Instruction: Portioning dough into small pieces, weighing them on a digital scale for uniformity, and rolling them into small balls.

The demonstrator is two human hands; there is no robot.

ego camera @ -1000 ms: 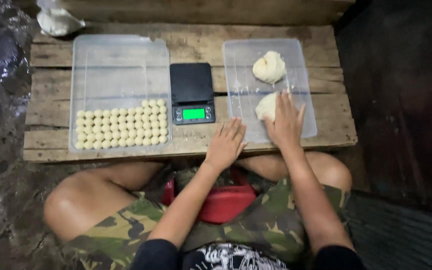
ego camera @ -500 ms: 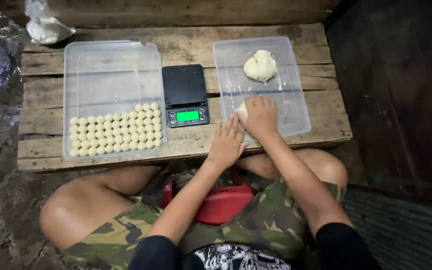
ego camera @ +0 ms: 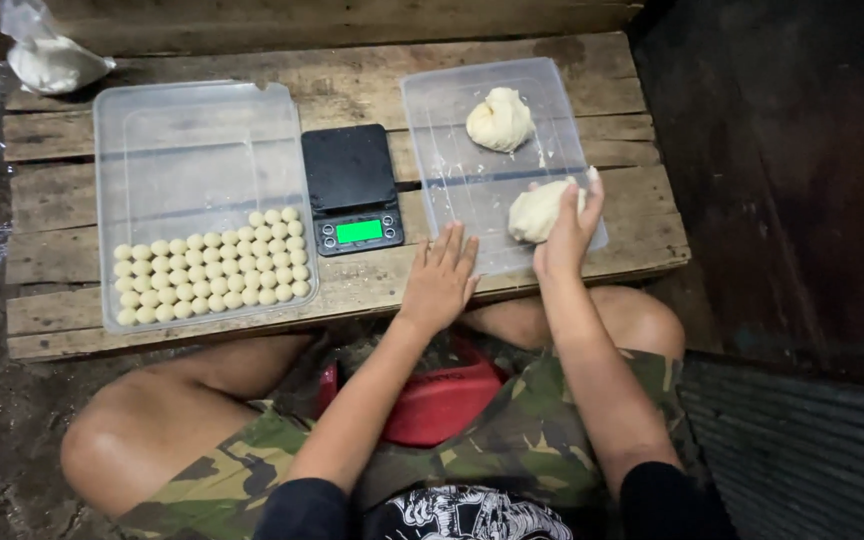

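Note:
My right hand (ego camera: 564, 235) cups the right side of a pale dough lump (ego camera: 530, 212) lying in the near part of a clear plastic tray (ego camera: 452, 140). A second, rounder dough lump (ego camera: 500, 118) sits at the far end of that tray. My left hand (ego camera: 440, 278) lies flat with its fingers spread on the tray's near left corner and holds nothing. A black digital scale (ego camera: 352, 185) with a lit green display stands just left of the tray.
A larger clear tray (ego camera: 197, 140) on the left holds several rows of small dough balls (ego camera: 212, 272). Both trays rest on a low wooden pallet (ego camera: 352, 75). A plastic bag of white stuff (ego camera: 47, 58) lies at the far left corner. A red seat (ego camera: 442, 400) shows between my crossed legs.
My right hand slid the near dough lump left across the tray, then back toward its right edge. My left hand stayed at the tray's near corner. The view shifted slightly.

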